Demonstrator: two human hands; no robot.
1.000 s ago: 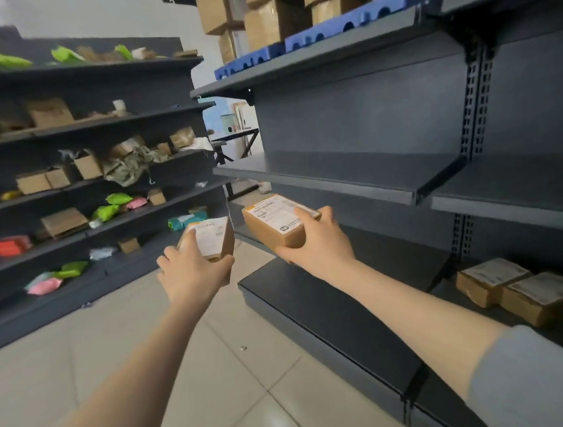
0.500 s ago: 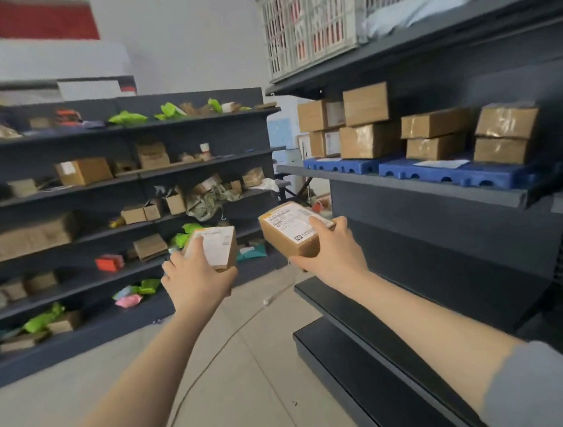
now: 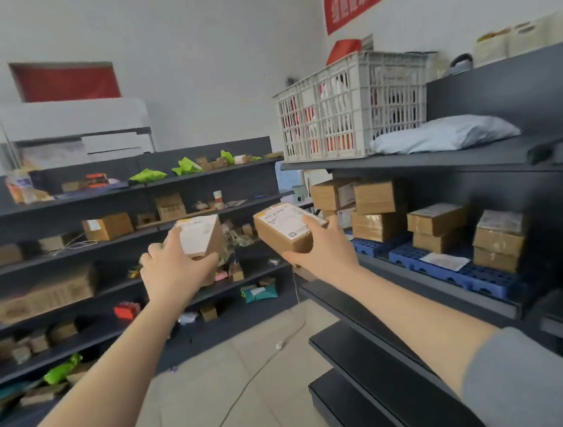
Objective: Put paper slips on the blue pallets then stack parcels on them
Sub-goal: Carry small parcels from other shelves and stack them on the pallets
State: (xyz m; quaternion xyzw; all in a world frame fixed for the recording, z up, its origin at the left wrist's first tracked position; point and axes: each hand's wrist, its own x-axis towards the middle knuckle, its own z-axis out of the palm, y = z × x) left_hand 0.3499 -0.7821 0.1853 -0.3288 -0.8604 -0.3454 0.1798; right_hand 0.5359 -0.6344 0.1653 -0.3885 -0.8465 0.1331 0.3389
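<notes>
My left hand [image 3: 172,275] grips a small cardboard parcel [image 3: 203,234] with a white label facing me. My right hand [image 3: 325,254] holds a second labelled brown parcel [image 3: 283,230] from below, just left of the right-hand shelf. On that shelf lie two blue pallets: the nearer blue pallet [image 3: 458,273] carries a white paper slip [image 3: 444,261] and two short stacks of brown parcels [image 3: 438,227]; the farther blue pallet [image 3: 371,246] carries a taller stack of parcels [image 3: 376,211]. Both held parcels hang in the air, left of the pallets.
A white plastic crate [image 3: 349,107] and a grey mailer bag [image 3: 444,134] sit on the shelf above the pallets. Dark empty shelves [image 3: 373,359] lie below my right arm. A long shelving unit [image 3: 104,247] with boxes and green bags runs across the left. A cable crosses the floor.
My view has tilted upward and both hands have risen with their parcels. The pallet shelf now sits at hand height, to the right of the held parcels.
</notes>
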